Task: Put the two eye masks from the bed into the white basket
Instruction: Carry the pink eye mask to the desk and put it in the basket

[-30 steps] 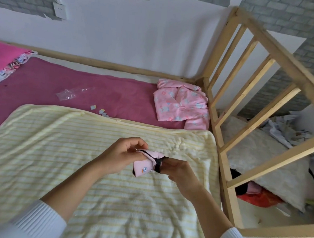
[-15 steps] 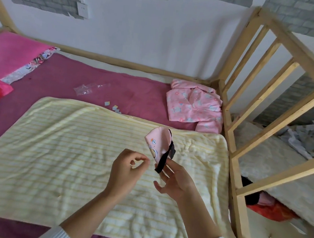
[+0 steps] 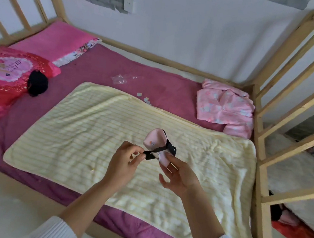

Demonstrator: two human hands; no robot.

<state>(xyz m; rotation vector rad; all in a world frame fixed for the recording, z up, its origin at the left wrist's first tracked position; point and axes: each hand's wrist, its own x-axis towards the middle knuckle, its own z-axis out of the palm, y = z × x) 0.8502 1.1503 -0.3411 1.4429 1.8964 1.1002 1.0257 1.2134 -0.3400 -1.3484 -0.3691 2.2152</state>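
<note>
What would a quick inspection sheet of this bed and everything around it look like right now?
Surface: magenta bed sheet with a pale yellow striped blanket spread flat on it.
Job's things: pink fabric eye mask with black strap held above the blanket; a black object, possibly the second mask, lies by the red printed pillow; white basket not in view.
Clutter: clear plastic wrapper, small paper scraps, folded pink patterned garment.
Grippers: left hand pinches the strap; right hand supports the mask with its fingertips.
Cables: nothing seen.
Surroundings: wooden bed frame, white wall switch, a heap of things beyond the footboard.
</note>
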